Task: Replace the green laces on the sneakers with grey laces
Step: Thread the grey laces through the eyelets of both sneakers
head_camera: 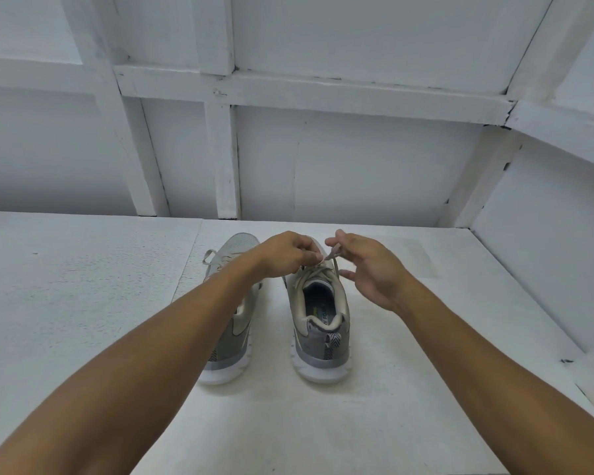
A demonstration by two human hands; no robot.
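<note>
Two grey sneakers are set side by side on a white painted worktop (83, 303), toward its far edge and roughly midway between its left and right edges, with the heels turned to the near edge and the toes to the white panelled wall (357, 166) behind. The left sneaker (240, 245) is largely covered by the left forearm; only its toe, part of its side and its white sole are seen, and a lace loop (209, 257) hangs out on its left side, toward the left edge of the worktop. The right sneaker (319, 323) is seen from behind and above, so that its dark insole (318, 299) with a printed label and a striped pull tab (331, 344) on the heel are shown. A grey lace (309, 274) is threaded through its eyelets up to the collar. The left hand (285, 252) is held over the tongue of the right sneaker with its fingers curled, and the grey lace is pinched at its fingertips. The right hand (367, 269) is raised just to the right of it, above the outer side of the same sneaker; a strand of the grey lace is pinched between its thumb and forefinger, while the remaining fingers are loosely spread. The short strand is stretched between the two hands, which are close together but not touching.
</note>
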